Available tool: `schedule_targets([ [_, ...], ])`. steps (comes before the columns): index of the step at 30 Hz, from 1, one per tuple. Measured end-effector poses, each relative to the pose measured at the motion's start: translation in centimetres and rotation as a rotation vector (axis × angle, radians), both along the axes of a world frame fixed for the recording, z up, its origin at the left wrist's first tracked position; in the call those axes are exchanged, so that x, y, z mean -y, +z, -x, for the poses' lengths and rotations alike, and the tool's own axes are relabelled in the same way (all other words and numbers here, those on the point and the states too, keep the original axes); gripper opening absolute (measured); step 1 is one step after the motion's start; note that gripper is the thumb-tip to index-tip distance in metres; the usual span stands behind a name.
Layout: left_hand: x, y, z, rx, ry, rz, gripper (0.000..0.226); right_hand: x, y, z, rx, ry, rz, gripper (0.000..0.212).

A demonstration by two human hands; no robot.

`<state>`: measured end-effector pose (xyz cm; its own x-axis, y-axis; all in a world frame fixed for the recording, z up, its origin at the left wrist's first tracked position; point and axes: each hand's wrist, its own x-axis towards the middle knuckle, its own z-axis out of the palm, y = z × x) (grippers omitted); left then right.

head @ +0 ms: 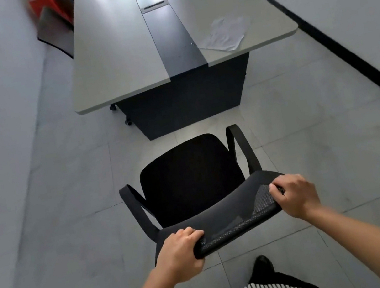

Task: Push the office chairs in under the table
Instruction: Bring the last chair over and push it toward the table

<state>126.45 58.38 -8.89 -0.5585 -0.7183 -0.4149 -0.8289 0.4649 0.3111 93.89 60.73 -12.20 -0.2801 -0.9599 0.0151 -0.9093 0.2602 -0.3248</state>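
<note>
Head view, grey table, tiled floor, chair

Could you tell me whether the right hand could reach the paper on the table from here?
Probably not yet: the right hand grips the backrest of the chair, and the chair plus a stretch of floor lie between the person and the table corner where the paper lies.

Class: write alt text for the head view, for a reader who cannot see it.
A left hand and a right hand hold the backrest top of a black office chair, standing short of the end of a long grey table.
</note>
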Motion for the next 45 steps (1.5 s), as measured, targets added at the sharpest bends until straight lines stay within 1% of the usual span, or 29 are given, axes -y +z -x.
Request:
schedule_targets([
  [2,1.8,0.0,0.6,0.008,0.046,0.007,0.057,3.4,0.4,0.6,-0.013,0.046,-0.006,0.043],
  [8,7.7,-0.3,1.8,0.000,0.128,-0.015,0.057,12.5,0.3,1.8,-0.009,0.129,-0.078,0.034],
  [11,11.3,-0.6,1.7,-0.005,0.138,-0.017,0.057,16.7,0.2,1.8,0.004,0.152,-0.086,0.031],
  [17,19.9,-1.3,0.3,-0.003,0.144,0.029,0.058,25.4,0.3,0.3,0.018,0.190,-0.061,0.040],
  [20,24.6,-1.3,-0.5,0.015,0.128,0.054,0.058,29.6,0.0,0.0,0.027,0.252,-0.120,0.035],
  [22,27.3,-1.3,-1.1,0.022,0.106,0.073,0.059,31.5,-0.5,0.1,0.054,0.253,-0.145,0.034],
  [24,29.5,-1.3,-1.7,0.036,0.079,0.077,0.059,32.6,-0.7,-0.4,0.083,0.222,-0.161,0.036],
  [27,32.3,-1.4,-2.7,0.047,0.031,0.088,0.059,32.7,-0.2,-1.4,0.061,0.189,-0.142,0.038],
  [29,33.9,-1.4,-3.0,0.055,0.002,0.090,0.061,32.4,0.1,-1.6,0.037,0.174,-0.144,0.035],
  [32,35.9,-1.5,-2.9,0.065,-0.024,0.087,0.062,31.9,0.4,-1.7,0.007,0.140,-0.165,0.025],
  [34,37.0,-1.7,-2.5,0.053,-0.027,0.083,0.062,31.6,0.7,-1.8,0.013,0.112,-0.136,0.023],
  [37,38.2,-1.7,-0.5,0.035,-0.065,0.071,0.053,31.8,1.4,-0.8,0.024,0.022,-0.124,0.021],
  [40,38.5,-1.8,2.9,0.010,-0.097,0.071,0.044,32.3,1.3,2.3,0.036,-0.071,-0.186,0.030],
  [43,38.4,-2.0,6.2,-0.011,-0.119,0.074,0.038,32.4,1.0,5.6,0.072,-0.124,-0.199,0.039],
  [45,38.4,-1.9,8.0,-0.018,-0.124,0.072,0.034,32.5,1.0,7.2,0.096,-0.143,-0.167,0.035],
])
